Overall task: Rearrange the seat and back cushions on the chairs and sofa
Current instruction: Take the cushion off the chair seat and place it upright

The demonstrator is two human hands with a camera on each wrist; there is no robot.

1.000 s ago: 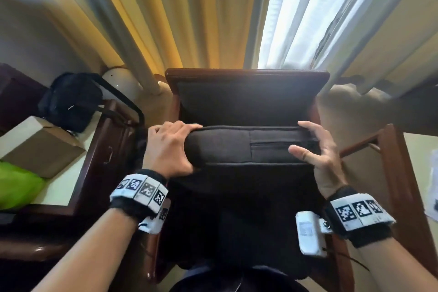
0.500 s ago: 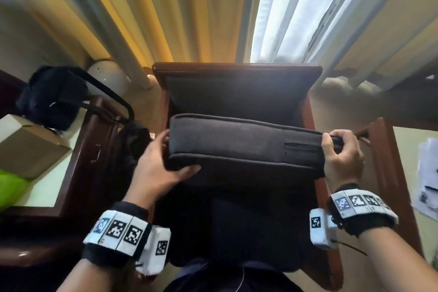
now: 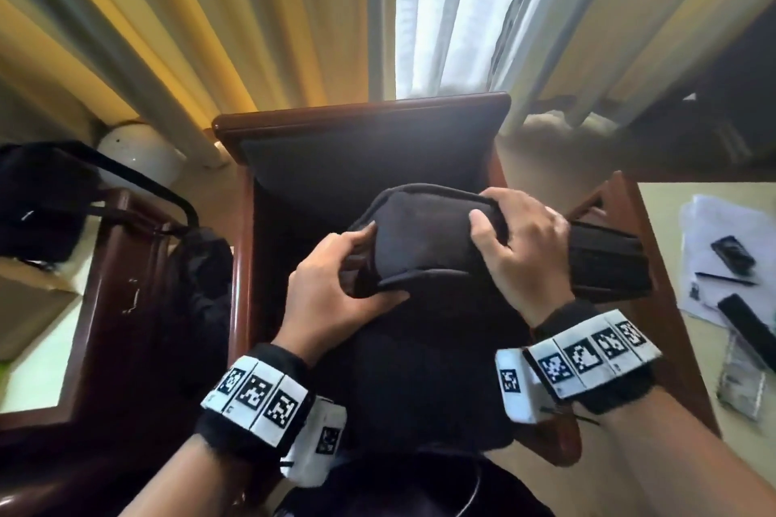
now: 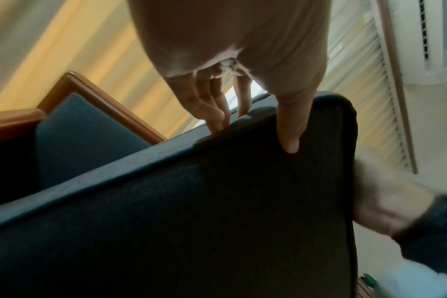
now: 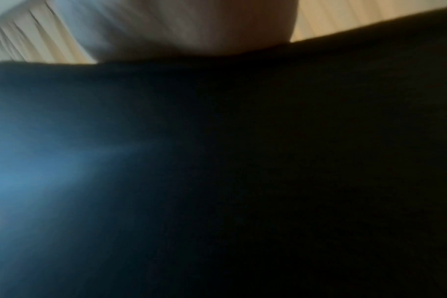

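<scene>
Item: dark cushion (image 3: 424, 241), lifted clear of the chair (image 3: 361, 113), now turned end-on toward the head camera; half a second earlier presented broadside, long edge across the seat. Far end jutting out past the right hand's knuckles toward the side table (image 3: 672, 306).

Left hand (image 3: 336, 294): shifted from cupping the cushion's left end to gripping the near corner; thumb flat on the broad face, fingers (image 4: 217, 113) curled over the piped edge, as the left wrist view confirms.

Right hand (image 3: 525, 248): moved from the far right end inward; fingers wrapped over the top edge, thumb pressing the face just beside the left fingertips. Right wrist view too dark and blurred to add anything.

Seat below the fingers: dark, contents unclear.

Reading: cushion mid-rotation, probably being reoriented before going down or against the backrest. Placement not yet made.
</scene>
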